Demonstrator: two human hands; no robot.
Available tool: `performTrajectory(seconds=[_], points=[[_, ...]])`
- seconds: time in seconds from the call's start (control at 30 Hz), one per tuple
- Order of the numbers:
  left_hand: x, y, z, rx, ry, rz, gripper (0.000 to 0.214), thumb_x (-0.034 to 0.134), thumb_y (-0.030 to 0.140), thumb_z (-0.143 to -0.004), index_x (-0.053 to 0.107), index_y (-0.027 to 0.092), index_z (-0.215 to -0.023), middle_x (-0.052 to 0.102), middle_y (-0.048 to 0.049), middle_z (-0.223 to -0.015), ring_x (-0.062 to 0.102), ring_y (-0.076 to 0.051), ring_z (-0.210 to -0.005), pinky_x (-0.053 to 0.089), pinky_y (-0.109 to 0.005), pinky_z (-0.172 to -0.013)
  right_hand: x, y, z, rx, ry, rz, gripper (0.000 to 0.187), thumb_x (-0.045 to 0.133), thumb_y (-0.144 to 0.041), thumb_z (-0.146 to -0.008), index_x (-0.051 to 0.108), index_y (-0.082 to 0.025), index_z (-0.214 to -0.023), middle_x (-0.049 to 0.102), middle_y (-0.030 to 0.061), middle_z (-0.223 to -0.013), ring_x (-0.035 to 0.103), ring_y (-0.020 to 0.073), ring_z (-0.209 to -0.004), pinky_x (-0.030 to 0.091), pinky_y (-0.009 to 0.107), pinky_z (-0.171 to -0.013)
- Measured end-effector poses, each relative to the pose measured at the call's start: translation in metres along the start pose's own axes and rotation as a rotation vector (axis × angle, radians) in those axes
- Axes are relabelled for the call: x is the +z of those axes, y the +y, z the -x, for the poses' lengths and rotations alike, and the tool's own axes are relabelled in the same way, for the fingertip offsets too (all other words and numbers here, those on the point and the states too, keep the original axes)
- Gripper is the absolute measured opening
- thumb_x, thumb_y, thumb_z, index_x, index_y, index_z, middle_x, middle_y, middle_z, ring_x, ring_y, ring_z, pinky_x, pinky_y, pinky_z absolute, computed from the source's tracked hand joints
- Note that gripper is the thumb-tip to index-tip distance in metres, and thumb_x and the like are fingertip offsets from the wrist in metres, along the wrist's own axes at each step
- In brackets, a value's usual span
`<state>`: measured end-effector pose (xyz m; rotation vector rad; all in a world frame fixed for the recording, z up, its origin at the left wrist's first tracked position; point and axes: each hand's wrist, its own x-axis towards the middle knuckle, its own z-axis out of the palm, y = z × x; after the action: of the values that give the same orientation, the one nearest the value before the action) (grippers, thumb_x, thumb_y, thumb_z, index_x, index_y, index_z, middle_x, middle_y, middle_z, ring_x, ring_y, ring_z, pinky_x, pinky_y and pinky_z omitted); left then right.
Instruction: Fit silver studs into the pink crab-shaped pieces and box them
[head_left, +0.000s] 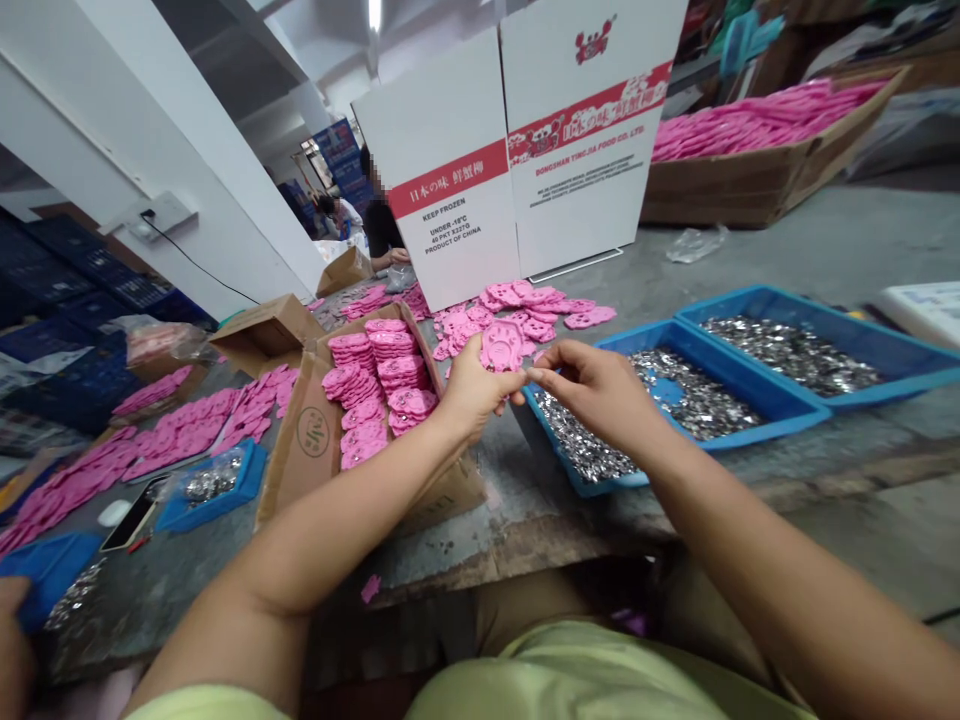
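My left hand [472, 392] grips a flat pink plastic piece [502, 345] with a rounded, scalloped outline and a ring-shaped recess. My right hand [592, 382] is closed in a pinch against the left thumb, just right of that piece; what its fingertips hold is too small to make out. Below and behind the right hand is a blue tray [750, 437] of small shiny metal parts [701, 395]. Beyond my hands lies a loose pile of similar pink pieces [536, 310]. Left of my left hand, a cardboard box [289, 455] holds stacked pink pieces [397, 355].
A second blue tray [892, 392] of metal parts stands at the right. White printed cardboard [465, 235] rises behind the pile. A large carton [720, 195] of pink pieces is at the back right. Leftward are a phone [135, 515] and a small blue tray [251, 480]. Another person [382, 225] sits beyond.
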<state>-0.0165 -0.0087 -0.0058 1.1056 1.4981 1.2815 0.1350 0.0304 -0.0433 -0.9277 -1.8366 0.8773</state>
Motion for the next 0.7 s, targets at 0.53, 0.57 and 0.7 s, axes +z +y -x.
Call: performTrajectory(seconds=[0.53,0.57,0.7], points=[[0.001,0.009,-0.002,-0.041,-0.243,0.319,0.026,0.055,0.027,-0.083,0.057,0.019,-0.107,0.073,-0.0065,-0.090,0.074,-0.021,-0.078,0.056,-0.026,-0.058,0.007,0.009,-0.009,-0.148,0.152,-0.082,0.018,0.060,-0.019,-0.092,0.056,-0.023,-0.075,0.065,0.0121,-0.119,0.060,0.0279,-0.121,0.048,0.048,-0.106],[0.002,0.010,-0.001,-0.036,-0.247,0.325,0.027,0.054,0.026,-0.084,0.058,0.018,-0.109,0.073,-0.0070,-0.091,0.074,-0.021,-0.080,0.057,-0.026,-0.060,0.008,0.009,-0.009,-0.175,0.147,-0.045,0.017,0.060,-0.019,-0.093,0.057,-0.023,-0.077,0.064,0.0123,-0.123,0.059,0.0286,-0.125,0.047,0.049,-0.109],[0.003,0.010,0.001,-0.027,-0.253,0.373,0.032,0.051,0.021,-0.088,0.060,0.017,-0.118,0.074,-0.0080,-0.097,0.073,-0.020,-0.085,0.061,-0.027,-0.066,0.010,0.011,-0.010,-0.260,0.134,0.057,0.015,0.063,-0.023,-0.095,0.057,-0.024,-0.081,0.063,0.0107,-0.131,0.056,0.0305,-0.130,0.045,0.052,-0.114]])
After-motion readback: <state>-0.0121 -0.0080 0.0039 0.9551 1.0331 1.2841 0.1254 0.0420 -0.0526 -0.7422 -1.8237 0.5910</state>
